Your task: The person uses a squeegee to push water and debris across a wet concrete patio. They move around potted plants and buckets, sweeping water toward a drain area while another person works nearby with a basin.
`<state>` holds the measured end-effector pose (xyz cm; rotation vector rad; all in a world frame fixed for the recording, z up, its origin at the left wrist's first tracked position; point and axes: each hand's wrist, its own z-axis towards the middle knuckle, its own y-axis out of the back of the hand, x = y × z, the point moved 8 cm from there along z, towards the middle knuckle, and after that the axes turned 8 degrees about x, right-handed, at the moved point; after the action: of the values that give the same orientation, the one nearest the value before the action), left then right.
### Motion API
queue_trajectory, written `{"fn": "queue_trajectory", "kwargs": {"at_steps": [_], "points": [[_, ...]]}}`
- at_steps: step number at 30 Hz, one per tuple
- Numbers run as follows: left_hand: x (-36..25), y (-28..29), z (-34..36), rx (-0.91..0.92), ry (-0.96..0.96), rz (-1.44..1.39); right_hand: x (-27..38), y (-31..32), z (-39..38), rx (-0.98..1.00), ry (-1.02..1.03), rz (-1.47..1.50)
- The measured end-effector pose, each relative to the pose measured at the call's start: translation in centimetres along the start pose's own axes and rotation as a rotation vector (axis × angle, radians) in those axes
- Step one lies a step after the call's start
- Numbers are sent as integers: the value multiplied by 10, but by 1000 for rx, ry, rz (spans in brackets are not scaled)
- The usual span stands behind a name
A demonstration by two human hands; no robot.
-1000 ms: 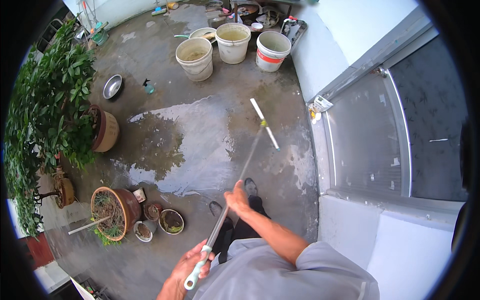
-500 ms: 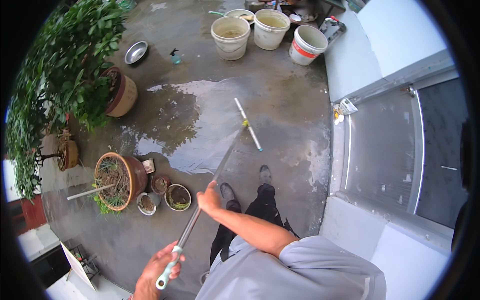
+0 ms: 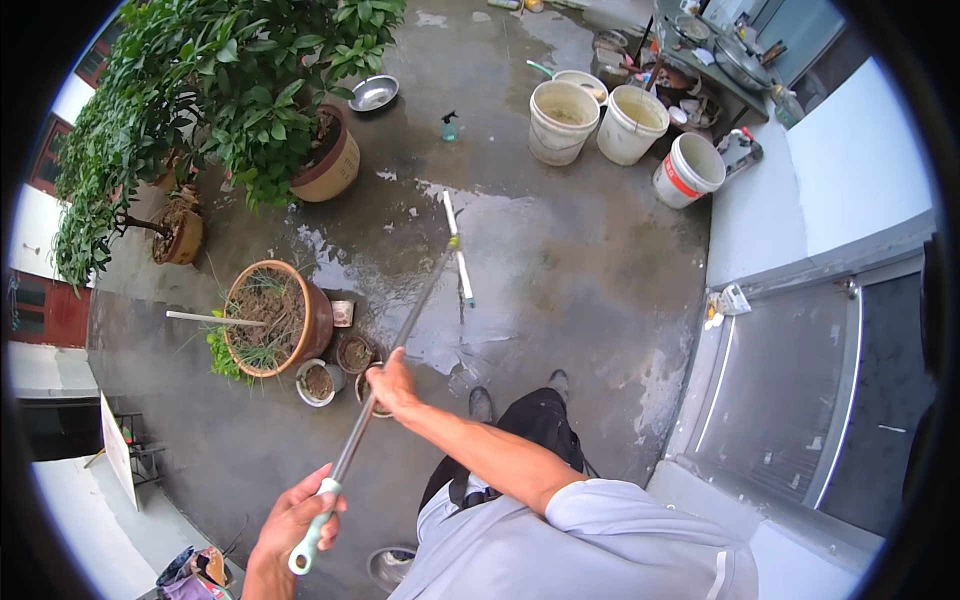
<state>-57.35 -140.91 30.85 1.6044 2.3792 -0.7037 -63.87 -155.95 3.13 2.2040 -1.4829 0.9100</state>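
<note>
My left hand (image 3: 300, 510) is closed round the pale green grip (image 3: 310, 540) at the lower end of a long metal pole (image 3: 352, 440). My right hand (image 3: 393, 383) grips the pole farther up, over some small flowerpots. At the pole's far end, a long white squeegee head (image 3: 463, 275) with a yellow-green joint lies on the wet concrete floor (image 3: 570, 300), within a puddle. My shoes (image 3: 481, 405) stand just below it in the view.
Leafy potted trees (image 3: 160, 150) stand at upper left. A large terracotta pot (image 3: 318, 330) and small pots (image 3: 320, 383) are left of me. A metal bowl (image 3: 376, 92), spray bottle (image 3: 448, 130) and three white buckets (image 3: 563, 125) lie beyond. A metal door (image 3: 770, 380) and white wall are right.
The squeegee head has moved leftward over the puddle, toward the potted plants, with both hands shifting left on the same pole. The surroundings have shifted rightward in the view.
</note>
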Motion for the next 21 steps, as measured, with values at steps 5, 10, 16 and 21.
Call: {"fn": "queue_trajectory", "kwargs": {"at_steps": [5,10,16,21], "points": [[-8,-80,111,286,39,-18,-6,177,41,-276,-16,-79],[-35,-150,226,382,92,-142,40,312,54,-427,-124,-84],[-70,-199,269,270,89,-266,45,351,154,-381,-82,-412],[-73,-182,205,85,32,-417,86,250,123,32,-191,-519]]}}
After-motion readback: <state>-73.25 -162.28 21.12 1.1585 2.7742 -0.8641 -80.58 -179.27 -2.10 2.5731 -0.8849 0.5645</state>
